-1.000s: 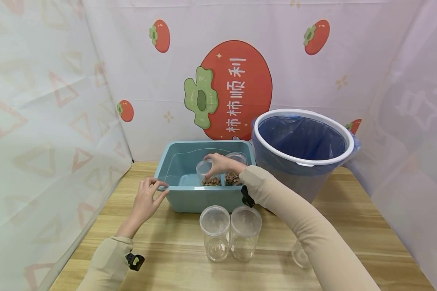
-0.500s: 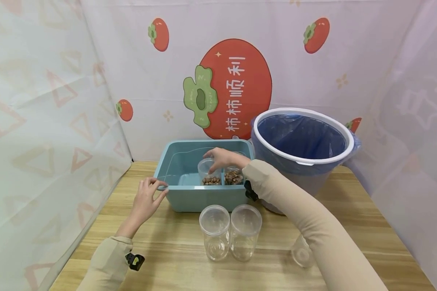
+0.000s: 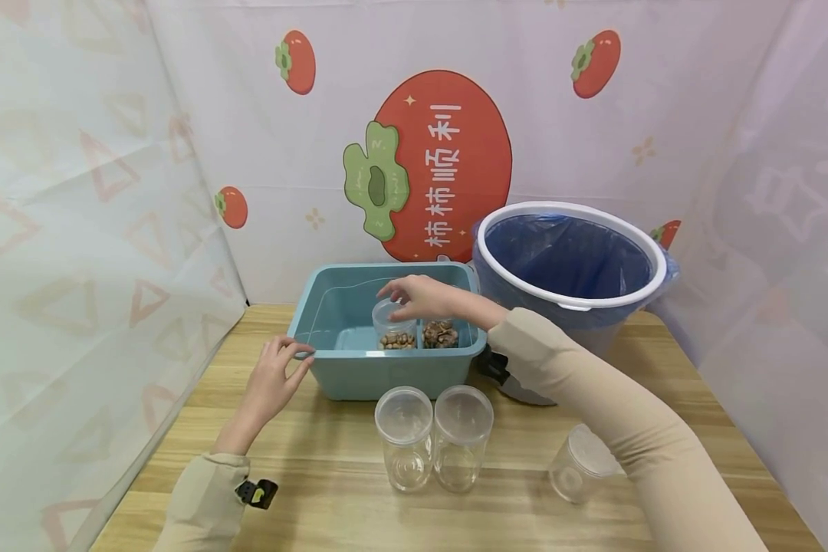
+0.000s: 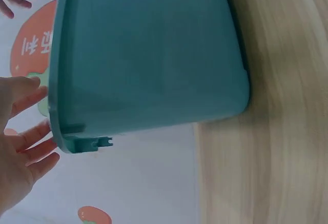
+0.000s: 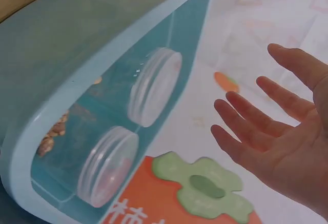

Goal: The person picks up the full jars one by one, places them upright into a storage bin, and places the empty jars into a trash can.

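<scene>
Inside a blue-green plastic bin (image 3: 386, 376) stand two clear lidded jars. Nuts fill the bottom of the left jar (image 3: 395, 330), and darker walnut-like pieces lie in the right jar (image 3: 439, 335). My right hand (image 3: 424, 297) hovers over these jars, partly covering them. In the right wrist view the right hand (image 5: 277, 131) has spread fingers and holds nothing, apart from the jar lids (image 5: 156, 88). My left hand (image 3: 274, 379) rests its fingertips at the bin's near left corner. The left wrist view has its fingers (image 4: 38, 152) loosely extended at the rim.
Two clear lidded jars (image 3: 405, 441) stand side by side in front of the bin. Another lidded jar (image 3: 576, 464) is at the right, beside my right sleeve. A bucket with a blue liner (image 3: 569, 257) stands behind right. A patterned curtain backs the wooden table (image 3: 345, 491).
My right hand has let go of the left nut jar and risen slightly, with the forearm shifting right. The jar at the table's right shows more. The left hand stays at the rim.
</scene>
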The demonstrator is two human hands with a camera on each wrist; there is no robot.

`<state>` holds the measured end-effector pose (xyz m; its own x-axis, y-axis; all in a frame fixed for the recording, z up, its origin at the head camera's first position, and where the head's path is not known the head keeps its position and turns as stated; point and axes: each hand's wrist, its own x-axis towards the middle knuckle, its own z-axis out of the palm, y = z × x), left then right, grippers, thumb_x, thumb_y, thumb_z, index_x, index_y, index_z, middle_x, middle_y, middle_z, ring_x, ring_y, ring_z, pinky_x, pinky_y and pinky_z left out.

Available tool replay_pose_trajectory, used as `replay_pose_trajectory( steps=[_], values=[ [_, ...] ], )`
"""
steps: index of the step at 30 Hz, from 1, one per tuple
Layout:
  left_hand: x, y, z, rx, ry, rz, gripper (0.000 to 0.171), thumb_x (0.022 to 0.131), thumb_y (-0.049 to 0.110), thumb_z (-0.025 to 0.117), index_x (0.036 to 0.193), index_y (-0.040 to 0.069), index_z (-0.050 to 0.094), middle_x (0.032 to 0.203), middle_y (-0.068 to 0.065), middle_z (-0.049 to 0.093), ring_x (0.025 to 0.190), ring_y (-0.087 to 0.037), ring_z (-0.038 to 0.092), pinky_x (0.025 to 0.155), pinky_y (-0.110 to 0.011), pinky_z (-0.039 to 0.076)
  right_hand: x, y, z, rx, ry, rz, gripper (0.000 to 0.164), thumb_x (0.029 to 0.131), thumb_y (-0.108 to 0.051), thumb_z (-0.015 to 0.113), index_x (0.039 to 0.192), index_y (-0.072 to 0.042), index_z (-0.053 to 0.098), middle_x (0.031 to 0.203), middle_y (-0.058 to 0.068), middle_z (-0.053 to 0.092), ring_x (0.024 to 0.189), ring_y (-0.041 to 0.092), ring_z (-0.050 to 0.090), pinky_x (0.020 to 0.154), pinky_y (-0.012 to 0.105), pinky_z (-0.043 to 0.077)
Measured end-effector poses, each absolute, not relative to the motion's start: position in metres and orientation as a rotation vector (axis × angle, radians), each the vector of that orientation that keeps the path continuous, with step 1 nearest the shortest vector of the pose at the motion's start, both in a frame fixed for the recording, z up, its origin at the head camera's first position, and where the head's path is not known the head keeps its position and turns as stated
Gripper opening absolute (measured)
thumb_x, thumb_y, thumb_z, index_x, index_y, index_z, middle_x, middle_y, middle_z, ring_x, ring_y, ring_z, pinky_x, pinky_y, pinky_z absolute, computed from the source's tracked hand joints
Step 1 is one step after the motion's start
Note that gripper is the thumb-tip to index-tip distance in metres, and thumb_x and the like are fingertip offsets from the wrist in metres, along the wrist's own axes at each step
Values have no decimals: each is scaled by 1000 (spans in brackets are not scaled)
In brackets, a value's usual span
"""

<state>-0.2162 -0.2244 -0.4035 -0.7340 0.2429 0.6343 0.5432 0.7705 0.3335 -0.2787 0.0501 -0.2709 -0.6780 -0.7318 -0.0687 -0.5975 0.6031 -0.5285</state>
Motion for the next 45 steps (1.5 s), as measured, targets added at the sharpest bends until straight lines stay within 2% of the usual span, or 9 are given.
replay_pose_trajectory(
  steps=[10,17,20,25,30,34,38,41,45],
  values=[
    [-199,-206,-390,-696,-2306,-820,15,73,-2,68,88,1,63,88,-9,54,87,-25,49,74,-40,41,-236,82,-254,-1220,2655,-701,43,84,-19,60,124,-7,50,116,9,54,106,22,51,86,34,42],
    [-185,-188,-389,-787,-2254,-875,23,71,-3,69,89,9,64,93,-4,56,87,-19,54,74,-27,44,-215,110,-251,-1260,2780,-753,41,84,-19,61,122,-9,52,114,6,54,104,19,51,83,34,43],
    [-177,-178,-388,-822,-2241,-928,25,71,-3,69,91,9,63,95,-3,55,89,-17,54,77,-21,42,-210,122,-253,-1323,2883,-764,40,82,-17,63,121,-11,54,110,4,56,98,16,53,78,31,44],
    [-165,-161,-390,-872,-2234,-994,27,73,-1,68,97,11,62,98,0,55,90,-15,54,77,-25,44,-204,144,-258,-1467,3084,-801,38,77,-10,67,114,-8,58,105,5,57,89,15,55,71,30,45],
    [-153,-147,-393,-904,-2249,-1099,24,76,2,66,98,11,61,102,-2,53,95,-16,52,81,-26,43,-202,168,-268,-1615,3226,-908,35,71,-1,70,105,-4,62,101,8,58,92,22,56,76,35,45],
    [-147,-138,-399,-900,-2248,-1145,25,76,5,68,100,8,61,109,-3,50,102,-18,49,86,-22,40,-199,188,-273,-1581,3305,-976,36,67,4,71,102,-1,62,100,10,58,94,23,55,81,25,41],
    [-143,-131,-406,-864,-2266,-1152,33,73,11,72,104,9,60,118,-5,46,110,-21,45,87,-31,41,-194,209,-277,-1465,3370,-1031,37,65,8,71,100,1,63,100,11,58,95,25,53,86,13,33],
    [-140,-127,-410,-831,-2301,-1188,42,70,15,74,109,11,58,125,-8,42,114,-24,42,85,-41,42,-191,222,-280,-1382,3422,-1055,39,62,10,72,99,1,63,101,13,58,96,27,51,87,12,31],
    [-137,-123,-414,-812,-2343,-1227,50,69,19,75,114,13,55,130,-12,37,117,-28,40,84,-45,42,-189,237,-286,-1325,3481,-1094,40,60,10,73,98,0,65,101,14,58,97,28,51,88,12,30]
  ],
)
